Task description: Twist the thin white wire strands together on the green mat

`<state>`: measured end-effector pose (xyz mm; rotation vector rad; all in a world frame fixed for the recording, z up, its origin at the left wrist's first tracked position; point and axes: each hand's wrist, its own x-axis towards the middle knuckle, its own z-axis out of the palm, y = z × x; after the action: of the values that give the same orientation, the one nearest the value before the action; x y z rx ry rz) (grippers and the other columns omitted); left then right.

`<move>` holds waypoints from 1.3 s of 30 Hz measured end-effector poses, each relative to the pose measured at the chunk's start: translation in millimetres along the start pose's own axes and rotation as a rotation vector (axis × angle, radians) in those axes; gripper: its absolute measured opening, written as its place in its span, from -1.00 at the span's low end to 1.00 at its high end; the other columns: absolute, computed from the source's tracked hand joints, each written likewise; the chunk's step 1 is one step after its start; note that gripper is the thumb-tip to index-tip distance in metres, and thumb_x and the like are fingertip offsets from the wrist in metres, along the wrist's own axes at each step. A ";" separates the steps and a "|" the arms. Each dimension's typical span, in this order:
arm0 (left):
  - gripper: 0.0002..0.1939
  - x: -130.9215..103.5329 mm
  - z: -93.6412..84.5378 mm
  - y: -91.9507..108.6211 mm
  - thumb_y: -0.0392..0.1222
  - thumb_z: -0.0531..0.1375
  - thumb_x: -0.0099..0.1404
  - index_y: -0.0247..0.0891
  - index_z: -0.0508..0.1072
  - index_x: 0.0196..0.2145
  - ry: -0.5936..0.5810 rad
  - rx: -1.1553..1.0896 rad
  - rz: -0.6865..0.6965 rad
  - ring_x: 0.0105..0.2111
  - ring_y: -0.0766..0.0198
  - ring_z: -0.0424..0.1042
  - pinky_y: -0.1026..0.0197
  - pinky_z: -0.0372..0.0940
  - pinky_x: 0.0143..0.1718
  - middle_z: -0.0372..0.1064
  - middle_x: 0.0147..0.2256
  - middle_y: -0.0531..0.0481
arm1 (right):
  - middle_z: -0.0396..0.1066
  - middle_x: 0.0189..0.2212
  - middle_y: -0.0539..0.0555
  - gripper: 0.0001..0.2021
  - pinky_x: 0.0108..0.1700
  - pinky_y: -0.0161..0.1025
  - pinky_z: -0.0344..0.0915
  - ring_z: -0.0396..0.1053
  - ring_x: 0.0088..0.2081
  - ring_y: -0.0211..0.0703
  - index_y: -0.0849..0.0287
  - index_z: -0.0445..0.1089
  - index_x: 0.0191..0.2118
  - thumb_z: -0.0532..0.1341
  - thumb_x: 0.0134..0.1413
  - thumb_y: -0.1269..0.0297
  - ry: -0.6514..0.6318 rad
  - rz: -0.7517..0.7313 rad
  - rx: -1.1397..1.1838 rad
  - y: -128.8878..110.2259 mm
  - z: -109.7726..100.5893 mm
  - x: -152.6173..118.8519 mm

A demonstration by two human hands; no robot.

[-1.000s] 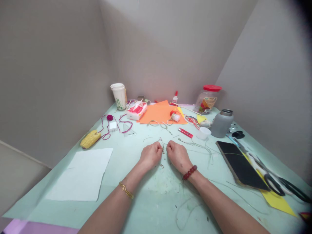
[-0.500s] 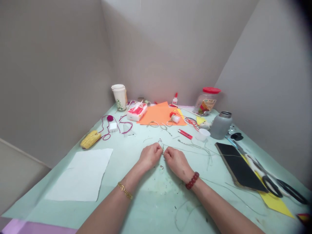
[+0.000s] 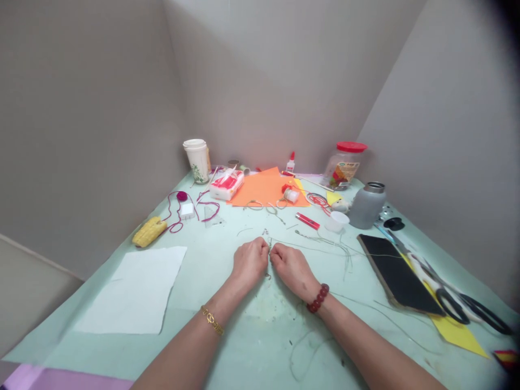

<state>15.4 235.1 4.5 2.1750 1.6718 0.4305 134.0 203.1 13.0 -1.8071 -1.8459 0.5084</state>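
My left hand [image 3: 252,261] and my right hand [image 3: 293,266] are closed in fists, knuckles almost meeting above the middle of the table. Between them shows a bit of thin green cord [image 3: 270,242], pinched in the fingers of both hands; the fingertips themselves are hidden. Fine strands trail off to the right from the hands, one reaching across the black phone [image 3: 400,276]. A braided bundle of green cords [image 3: 325,240] lies just beyond my right hand. Small scraps lie on the table around my hands.
A sheet of white paper [image 3: 134,292] lies left, with a yellow corn-shaped object [image 3: 149,233] behind it. At the back stand a paper cup [image 3: 197,162], tissue pack [image 3: 226,185] and red-lidded jar [image 3: 345,168]. Right are a lighter [image 3: 307,221], grey bottle [image 3: 368,207] and scissors [image 3: 450,303].
Both hands stay closed on the cord and have turned slightly, their knuckles a little closer together. The whole view has shifted slightly.
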 end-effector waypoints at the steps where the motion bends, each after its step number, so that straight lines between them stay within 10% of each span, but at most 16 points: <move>1: -0.75 0.1 -0.6 -0.6 -0.19 -0.07 0.26 -0.20 0.39 -0.33 -0.005 -0.005 0.002 -0.33 0.24 0.38 0.29 0.11 -0.37 0.44 -0.37 -0.01 | 0.28 -0.64 0.00 -0.78 -0.48 -0.36 -0.06 0.17 -0.55 -0.29 0.19 0.18 -0.59 -0.01 0.04 0.40 0.000 0.003 0.000 -0.4 -0.1 -0.2; 22: -0.76 5.3 -3.9 -3.2 -0.19 -0.01 0.19 -0.23 0.44 -0.42 -0.026 -0.174 -0.001 -0.43 0.31 0.33 0.33 0.06 -0.45 0.44 -0.42 0.01 | 0.32 -0.55 0.04 -0.76 -0.44 -0.34 -0.05 0.21 -0.48 -0.28 0.19 0.31 -0.55 0.01 0.07 0.37 0.015 -0.007 -0.177 -2.1 -22.8 -0.1; 26: -0.75 5.6 -1.6 -4.9 -0.18 -0.02 0.21 -0.24 0.44 -0.40 -0.020 -0.148 0.012 -0.41 0.30 0.35 0.31 0.07 -0.43 0.45 -0.40 -0.01 | 0.32 -0.34 0.09 -0.78 -0.35 -0.34 0.03 0.24 -0.34 -0.25 0.18 0.41 -0.35 0.01 0.07 0.43 0.132 -0.080 -0.221 5.7 -32.1 21.6; 30: -0.75 5.2 -1.6 -4.3 -0.18 -0.02 0.23 -0.23 0.44 -0.39 -0.008 -0.131 0.021 -0.41 0.29 0.35 0.31 0.08 -0.42 0.44 -0.41 0.00 | 0.26 -0.25 0.06 -0.60 -0.29 -0.37 0.06 0.23 -0.30 -0.28 0.12 0.38 -0.13 0.01 -0.06 0.59 -0.014 -0.196 -0.129 15.2 -18.5 46.0; 39: -0.74 4.2 -2.4 -3.6 -0.17 -0.03 0.23 -0.23 0.45 -0.35 -0.020 -0.154 -0.001 -0.40 0.29 0.34 0.31 0.09 -0.40 0.45 -0.38 -0.02 | 0.28 -0.52 -0.04 -0.88 -0.38 -0.39 0.03 0.17 -0.46 -0.33 0.20 0.28 -0.49 0.04 -0.04 0.43 -0.014 -0.236 -0.001 14.9 -28.9 43.7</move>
<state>12.4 240.3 5.1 2.0606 1.5738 0.5176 163.5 245.0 31.5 -1.5620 -2.0350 0.4331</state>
